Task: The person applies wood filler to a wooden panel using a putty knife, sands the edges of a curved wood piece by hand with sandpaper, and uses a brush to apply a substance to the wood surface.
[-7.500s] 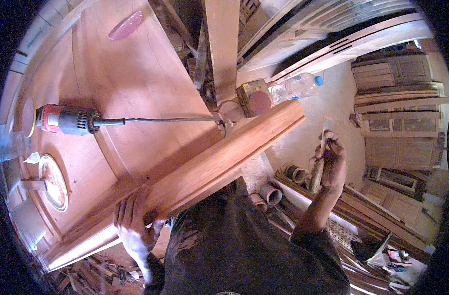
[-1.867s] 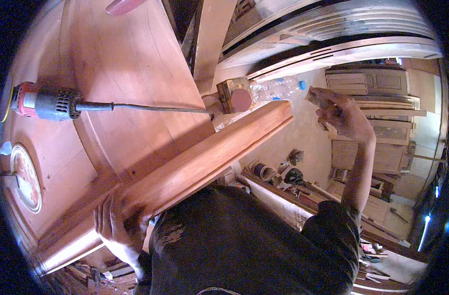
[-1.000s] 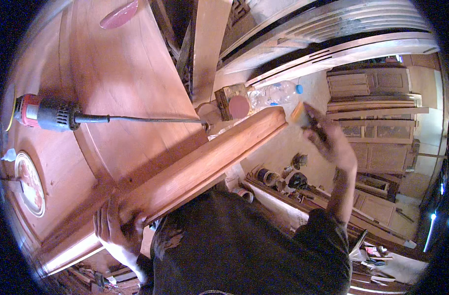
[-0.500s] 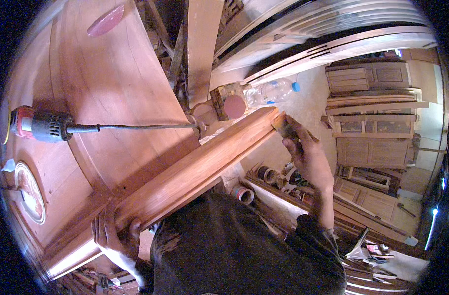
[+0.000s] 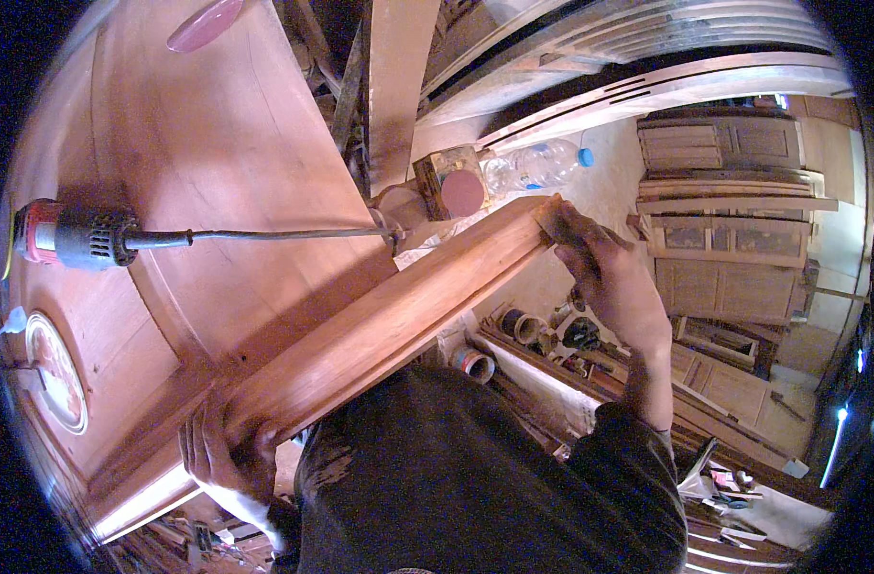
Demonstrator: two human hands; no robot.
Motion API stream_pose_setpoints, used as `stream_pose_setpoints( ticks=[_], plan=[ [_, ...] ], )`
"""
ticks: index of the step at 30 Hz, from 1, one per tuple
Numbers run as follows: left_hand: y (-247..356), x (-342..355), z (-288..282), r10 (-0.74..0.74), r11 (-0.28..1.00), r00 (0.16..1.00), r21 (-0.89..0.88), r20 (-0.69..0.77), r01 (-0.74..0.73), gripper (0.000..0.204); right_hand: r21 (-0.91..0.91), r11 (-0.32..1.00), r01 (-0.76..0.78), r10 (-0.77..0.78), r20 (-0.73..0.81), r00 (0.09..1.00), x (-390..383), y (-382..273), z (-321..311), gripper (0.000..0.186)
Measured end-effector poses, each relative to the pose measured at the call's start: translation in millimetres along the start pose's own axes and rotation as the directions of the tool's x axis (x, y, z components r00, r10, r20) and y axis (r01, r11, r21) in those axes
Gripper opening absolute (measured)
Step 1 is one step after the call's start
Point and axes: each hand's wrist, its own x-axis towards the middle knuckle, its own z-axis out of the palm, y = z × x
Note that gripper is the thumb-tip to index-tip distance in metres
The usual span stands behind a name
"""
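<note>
A long moulded wooden beam (image 5: 389,311) runs diagonally before me, from the lower left to its free end at centre right. My left hand (image 5: 225,454) grips its near lower part, fingers laid over the top and thumb against the near edge. At the far end my right hand (image 5: 614,277) is closed round a small tan piece of what looks like sandpaper (image 5: 546,226), pressed against the beam's end corner. The fingers cover most of this piece.
A corded power tool (image 5: 78,234) lies on the wide wooden panel (image 5: 236,143), near a round tin lid (image 5: 57,373). Beyond the beam are a block with a round sanding disc (image 5: 463,193) and a plastic bottle (image 5: 552,165). Cans (image 5: 475,365) stand at right; door panels (image 5: 724,287) lean farther off.
My right hand has shifted slightly to the right and turned, bringing the sandpaper onto the beam's end corner. The left hand keeps its hold. The view has shifted a little.
</note>
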Motion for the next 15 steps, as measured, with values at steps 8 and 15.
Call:
stream_pose_setpoints(
  ticks=[8,15],
  plan=[
    [0,-3,0,0.028,0.999,0.999,0.042,-0.017,-0.027,0.065,0.031,0.995,-0.093,0.089,0.1,0.991,49,13,-66,0.044],
    [-4,-5,3,0.021,1.0,0.999,0.02,-0.036,-0.02,0.064,-0.418,0.871,0.258,-0.252,0.071,0.965,55,3,-89,0.038]
  ],
)
